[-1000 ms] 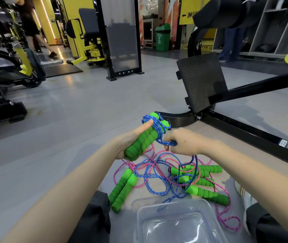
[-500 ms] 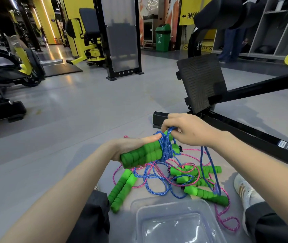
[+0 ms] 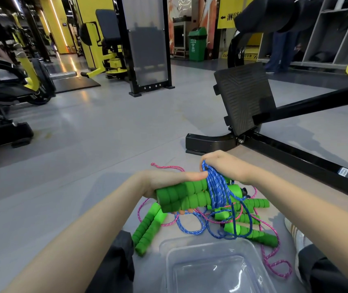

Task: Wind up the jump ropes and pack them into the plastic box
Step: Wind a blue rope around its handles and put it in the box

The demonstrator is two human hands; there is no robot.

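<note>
From my screen I see that on the left hand (image 3: pixel 164 182) the fingers (image 3: pixel 182 212) are curled under two green handles (image 3: pixel 183 197) held side by side, and the thumb lies straight along the top of them. The right hand (image 3: pixel 226 168) has its fingers bent tight and pinches the blue rope (image 3: pixel 217 191) at the top of the coils. These coils go around the right end of the two held handles, and both hands are above the floor.

Under the hands, the rest of the blue rope lies on the grey floor, tangled with a pink rope (image 3: pixel 274 263). A loose pair of handles (image 3: pixel 149 229) lies to the left of the tangle, and more handles (image 3: pixel 251 231) lie to the right.

The plastic box (image 3: pixel 166 256) is clear and open. It stands at the near edge, just near of the tangle. Far to the right is the black frame (image 3: pixel 296 157) of a gym machine with its footplate (image 3: pixel 243 96).
</note>
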